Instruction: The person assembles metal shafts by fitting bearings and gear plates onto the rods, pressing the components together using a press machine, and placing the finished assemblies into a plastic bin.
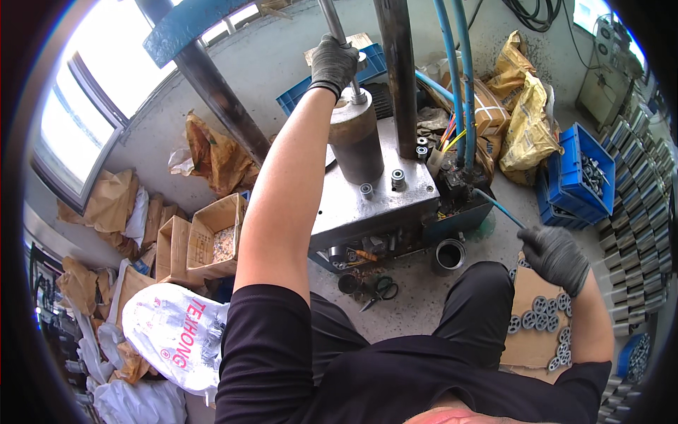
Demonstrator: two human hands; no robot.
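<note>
My left hand, in a dark grey glove, is closed around a steel rod. The rod's lower end rests at the top of a thick metal cylinder, which stands on the steel press table. Two small metal parts sit beside the cylinder: a bearing-like ring and a taller piece. On the right, my gloved right hand is closed at the end of a thin blue lever that runs from the press's side. The glove hides the lever's tip.
Grey wheel-shaped parts lie on cardboard below my right hand. Blue crates and stacked metal tubes stand to the right. A metal cup and scissors are on the floor. Cardboard boxes and a white sack are left.
</note>
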